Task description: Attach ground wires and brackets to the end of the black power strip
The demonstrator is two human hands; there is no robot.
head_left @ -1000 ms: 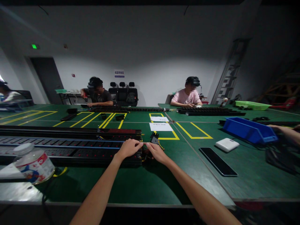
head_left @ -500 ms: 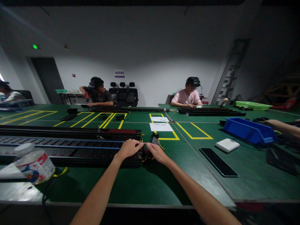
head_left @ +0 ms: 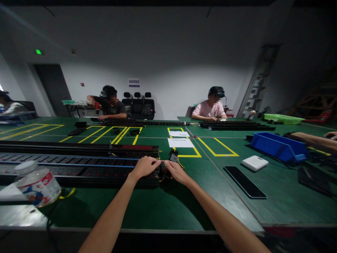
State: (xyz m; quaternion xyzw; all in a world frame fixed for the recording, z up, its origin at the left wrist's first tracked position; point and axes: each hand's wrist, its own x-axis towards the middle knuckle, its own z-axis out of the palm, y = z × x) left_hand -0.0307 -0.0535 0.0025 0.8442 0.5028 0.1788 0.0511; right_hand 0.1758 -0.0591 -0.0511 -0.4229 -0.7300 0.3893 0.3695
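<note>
Long black slotted strips with red dots (head_left: 105,172) lie side by side on the green table, reaching left out of view. Over their right end my left hand (head_left: 144,166) is closed, its fingers curled around the end of the near strip. My right hand (head_left: 176,171) is closed just beyond that end, its fingertip meeting the left one. Under it are a small dark part and thin wires, mostly hidden by the fingers. A black bracket-like piece (head_left: 173,156) with yellow wire lies right behind my right hand.
A clear plastic jar (head_left: 39,186) stands at the left. To the right are a phone (head_left: 244,181), a white case (head_left: 255,162) and a blue bin (head_left: 279,147). Printed paper (head_left: 180,142) lies ahead. Two people work across the table; another person's arm (head_left: 316,140) reaches in at right.
My hands stay in almost the same place on the strip end. At the right, the other person's arm has shifted, and a second hand shows there.
</note>
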